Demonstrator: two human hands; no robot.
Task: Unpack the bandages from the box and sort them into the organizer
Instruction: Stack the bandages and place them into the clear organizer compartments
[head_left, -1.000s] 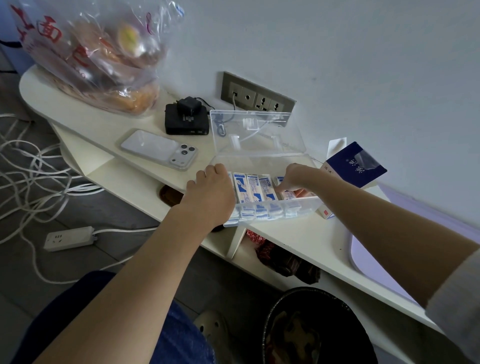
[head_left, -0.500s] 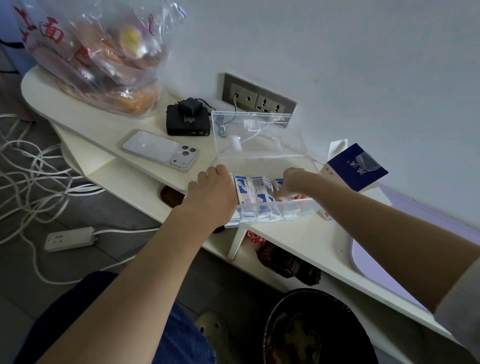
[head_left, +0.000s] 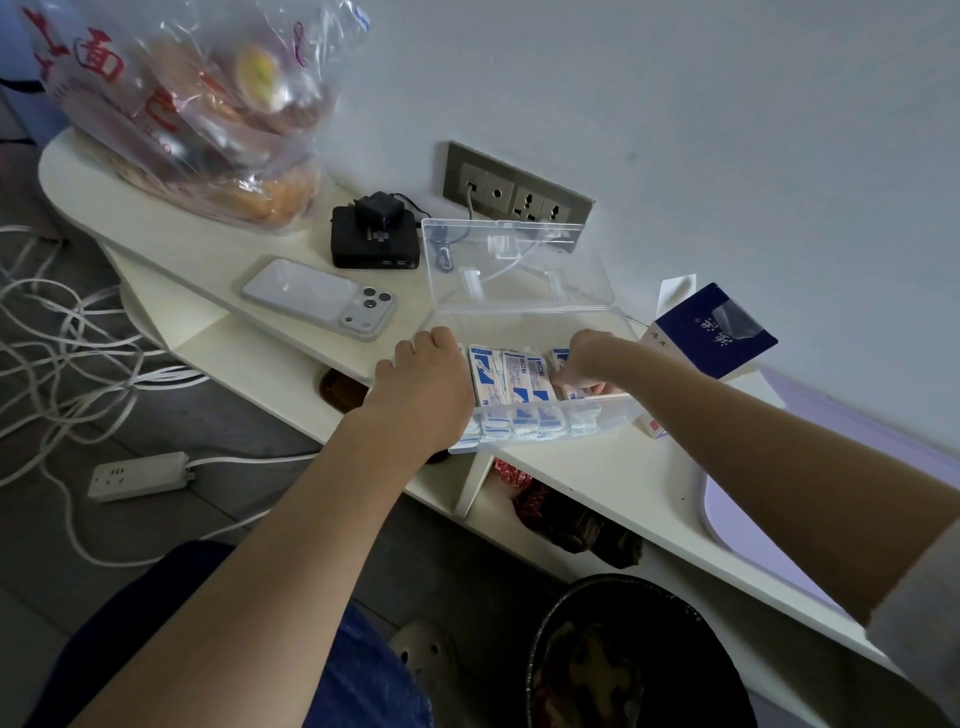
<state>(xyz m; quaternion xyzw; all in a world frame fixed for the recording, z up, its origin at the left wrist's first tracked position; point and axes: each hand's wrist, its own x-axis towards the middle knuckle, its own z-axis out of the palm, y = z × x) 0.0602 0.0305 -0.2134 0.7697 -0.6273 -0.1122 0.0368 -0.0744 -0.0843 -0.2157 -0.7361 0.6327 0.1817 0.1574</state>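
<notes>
The left hand (head_left: 423, 387) grips the left end of the clear organizer (head_left: 613, 410) on the tabletop (head_left: 597, 467); the right hand (head_left: 589, 356) pinches bandages (head_left: 514, 382) inside it.

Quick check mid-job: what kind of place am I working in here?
Probably a room in a home or dorm, not a workshop: a white shelf below a wall socket panel holds a phone and a bag of bread, and a power strip with loose cables lies on the floor.
</notes>
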